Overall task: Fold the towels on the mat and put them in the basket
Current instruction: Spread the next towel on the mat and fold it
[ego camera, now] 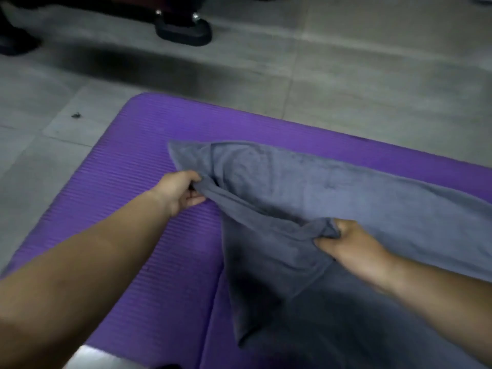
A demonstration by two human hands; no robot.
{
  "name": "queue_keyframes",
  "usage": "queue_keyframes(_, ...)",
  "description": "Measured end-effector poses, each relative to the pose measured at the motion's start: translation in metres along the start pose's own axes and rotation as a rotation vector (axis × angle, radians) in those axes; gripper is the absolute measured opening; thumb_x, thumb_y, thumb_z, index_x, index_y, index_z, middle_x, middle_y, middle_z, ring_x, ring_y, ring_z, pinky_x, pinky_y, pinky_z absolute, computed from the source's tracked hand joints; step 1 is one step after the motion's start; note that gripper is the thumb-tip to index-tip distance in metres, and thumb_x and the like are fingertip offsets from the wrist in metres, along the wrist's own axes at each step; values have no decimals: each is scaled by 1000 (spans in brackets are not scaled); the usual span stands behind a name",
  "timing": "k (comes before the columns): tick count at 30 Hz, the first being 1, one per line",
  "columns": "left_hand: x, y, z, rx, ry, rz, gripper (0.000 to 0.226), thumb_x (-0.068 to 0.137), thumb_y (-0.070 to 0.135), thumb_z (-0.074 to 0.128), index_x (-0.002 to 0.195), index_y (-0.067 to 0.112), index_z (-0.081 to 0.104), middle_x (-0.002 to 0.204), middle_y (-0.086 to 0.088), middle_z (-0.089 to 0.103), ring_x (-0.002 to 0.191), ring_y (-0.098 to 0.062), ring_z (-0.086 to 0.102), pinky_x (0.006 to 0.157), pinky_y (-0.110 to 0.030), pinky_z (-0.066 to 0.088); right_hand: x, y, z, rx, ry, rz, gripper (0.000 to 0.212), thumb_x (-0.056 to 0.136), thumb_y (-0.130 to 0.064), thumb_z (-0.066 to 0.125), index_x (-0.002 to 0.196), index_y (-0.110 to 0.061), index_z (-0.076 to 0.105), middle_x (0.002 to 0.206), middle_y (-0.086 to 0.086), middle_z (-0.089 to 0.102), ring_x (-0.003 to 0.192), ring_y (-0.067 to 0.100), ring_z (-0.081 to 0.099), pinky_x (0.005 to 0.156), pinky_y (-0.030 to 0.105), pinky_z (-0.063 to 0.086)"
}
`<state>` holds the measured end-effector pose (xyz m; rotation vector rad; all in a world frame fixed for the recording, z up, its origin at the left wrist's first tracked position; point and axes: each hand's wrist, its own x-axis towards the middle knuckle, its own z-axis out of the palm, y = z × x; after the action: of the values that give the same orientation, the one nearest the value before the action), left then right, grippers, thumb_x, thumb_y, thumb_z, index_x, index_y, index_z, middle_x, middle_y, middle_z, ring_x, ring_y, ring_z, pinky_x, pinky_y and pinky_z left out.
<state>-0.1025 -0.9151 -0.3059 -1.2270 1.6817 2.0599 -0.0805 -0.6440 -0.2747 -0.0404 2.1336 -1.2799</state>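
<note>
Two bare forearms in from the lower corners of the frame, over a ribbed purple mat (138,198) spread on grey floor tiles (346,75). Black furniture foot (183,29) at upper centre, dark shape at upper left edge, small dark speck (76,115) on the tiles left of the mat. Pale shiny patch at the bottom edge, left of centre. Grey towel (332,187) across the mat's centre and right, partly lifted, a loose fold hanging toward lower centre. Left hand (179,190) at mid-frame, fingers pinched on the towel's left edge. Right hand (354,243) lower right, fingers clenched around a bunched fold.
</note>
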Motion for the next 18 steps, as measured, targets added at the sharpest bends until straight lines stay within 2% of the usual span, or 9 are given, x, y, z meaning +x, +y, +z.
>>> queue_keyframes(3, -27, 6, 60, 252, -202, -48, 24, 91, 2, 36, 75, 19, 44, 69, 0, 47, 35, -3, 51, 39, -15, 47, -45, 35, -52, 130, -19, 46, 35, 85, 14, 49, 77, -16, 66, 66, -11, 70, 68, -2, 63, 71, 13, 50)
queue_keyframes(5, -46, 10, 114, 402, -303, 28, 25, 91, -1, 35, 78, 20, 43, 72, -2, 49, 51, -11, 53, 43, -17, 49, -76, 65, -83, 167, 91, 45, 34, 85, 14, 48, 79, -14, 66, 66, -15, 70, 68, -4, 62, 69, 8, 49)
queue_keyframes(7, -66, 15, 180, 503, -386, 180, 26, 90, -3, 36, 79, 19, 43, 74, -4, 49, 61, -14, 48, 41, -16, 47, -105, 96, -109, 224, 304, 25, 34, 85, 14, 49, 79, -14, 66, 67, -15, 70, 68, -6, 61, 68, 6, 47)
queue_keyframes(9, -88, 16, 253, 551, -490, 352, 26, 91, -4, 36, 83, 19, 44, 75, -6, 48, 61, -13, 47, 39, -13, 43, -129, 129, -129, 375, 592, 35, 33, 85, 14, 46, 80, -13, 65, 67, -14, 71, 66, -6, 61, 68, 8, 49)
queue_keyframes(11, -116, 6, 324, 562, -646, 449, 23, 93, 2, 40, 107, 19, 45, 79, -6, 52, 56, -9, 51, 43, -13, 44, -152, 160, -151, 545, 905, 68, 28, 87, 8, 47, 81, -13, 63, 64, -15, 69, 63, -6, 60, 67, 12, 50)
queue_keyframes(12, -132, -3, 354, 585, -733, 483, 30, 94, 7, 42, 121, 19, 40, 81, -4, 53, 54, -6, 52, 48, -14, 44, -163, 177, -165, 583, 1040, 82, 26, 88, 5, 47, 81, -14, 63, 63, -16, 69, 61, -8, 59, 65, 9, 50)
queue_keyframes(14, -157, -33, 388, 704, -872, 549, 50, 93, 18, 48, 138, 20, 25, 85, 0, 54, 59, -5, 50, 54, -13, 40, -184, 215, -190, 593, 1244, 150, 27, 89, 3, 48, 80, -19, 61, 64, -16, 68, 59, -13, 58, 61, 3, 46)
queue_keyframes(16, -160, -80, 389, 870, -947, 584, 65, 90, 21, 54, 144, 21, 17, 101, -5, 56, 75, -9, 51, 60, -11, 38, -200, 253, -210, 553, 1382, 299, 28, 89, 6, 47, 74, -15, 58, 52, -20, 62, 48, -14, 53, 51, 0, 41)
queue_keyframes(18, -150, -127, 354, 1087, -938, 645, 64, 88, 32, 56, 143, 23, 24, 132, -4, 48, 108, -14, 53, 82, -9, 35, -205, 289, -224, 478, 1447, 475, 20, 87, 8, 48, 69, 0, 54, 37, -19, 51, 40, -5, 44, 41, 5, 33)
